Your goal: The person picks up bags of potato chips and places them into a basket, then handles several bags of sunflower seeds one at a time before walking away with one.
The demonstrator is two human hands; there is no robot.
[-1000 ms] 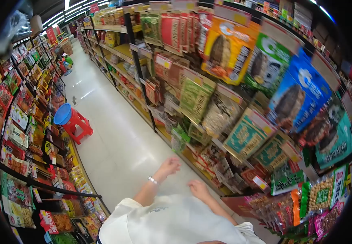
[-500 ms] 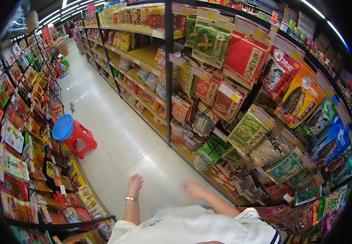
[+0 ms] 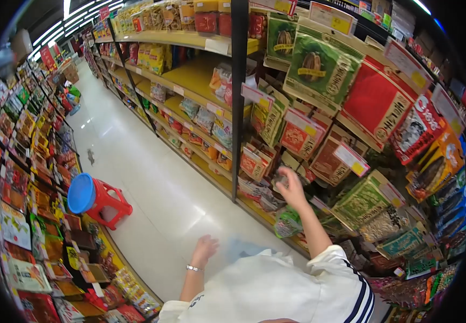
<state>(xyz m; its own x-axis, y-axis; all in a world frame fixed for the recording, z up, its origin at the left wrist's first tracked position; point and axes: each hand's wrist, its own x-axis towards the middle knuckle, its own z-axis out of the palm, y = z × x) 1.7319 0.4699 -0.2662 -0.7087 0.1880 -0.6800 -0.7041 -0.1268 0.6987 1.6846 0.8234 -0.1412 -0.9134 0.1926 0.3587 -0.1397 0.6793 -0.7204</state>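
My right hand [image 3: 292,187] is raised to the rack on the right, thumb and fingers apart. It overlaps a small dark packet there, with a red-and-kraft packet [image 3: 256,161] just to its left and a brown packet [image 3: 336,157] to its right. Below the hand hangs a green bag [image 3: 288,221]. Over the aisle floor, my left hand [image 3: 206,248] hovers with loosely spread, slightly blurred fingers and nothing in it. A metal bracelet [image 3: 195,268] circles that wrist.
A red stool [image 3: 111,204] with a blue round top [image 3: 82,194] stands on the aisle floor at left. Packed snack racks line the left side. A black shelf post [image 3: 238,102] divides the hanging packets from yellow shelves [image 3: 200,67].
My right hand has moved up and forward from over the floor to the hanging packets. My left hand has shifted slightly right and down in view. The view has turned left and drawn closer.
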